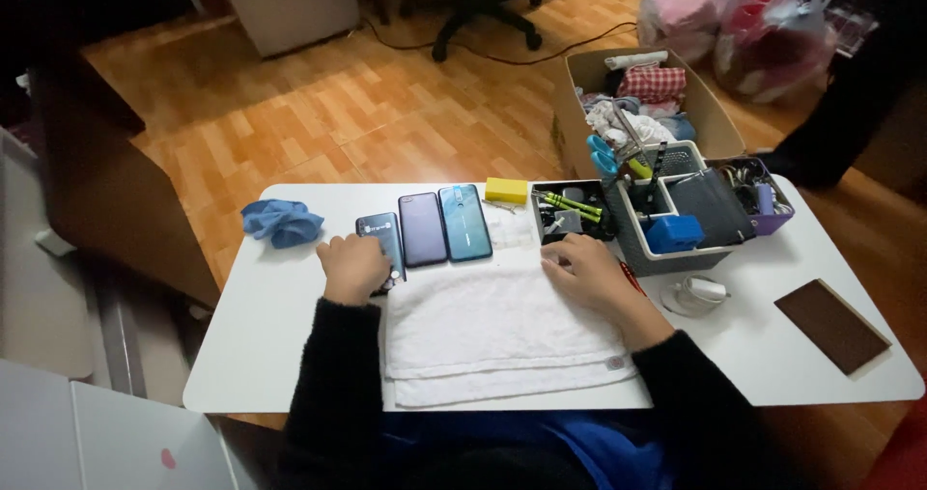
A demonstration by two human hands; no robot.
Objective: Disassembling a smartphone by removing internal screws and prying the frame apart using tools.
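Head view: a white surface (772, 345) stands over a wood-pattern floor (319, 113), with a cardboard box (715, 113) of cloth items and filled plastic bags (763, 27) beyond its far right corner. A folded white towel (502, 331) lies at the near middle of the surface. Three phones lie side by side past the towel's far left edge, long axes running away from the person: a dark phone (381, 229), a purple phone (422, 227) and a teal phone (464, 222). The left hand (352, 266) rests on the dark phone, covering its near end, fingers curled down; whether the grip is closed round the phone cannot be told. The right hand (589, 268) lies on the towel's far right corner, fingers loosely bent, holding nothing visible. The left hand is plainly the nearer to the phones. A blue cloth (282, 222) lies left of them, a yellow block (506, 190) just beyond the teal phone. A grey organiser basket (666, 258) with tools sits right of the right hand; a brown flat case (830, 324) lies well apart, near right.
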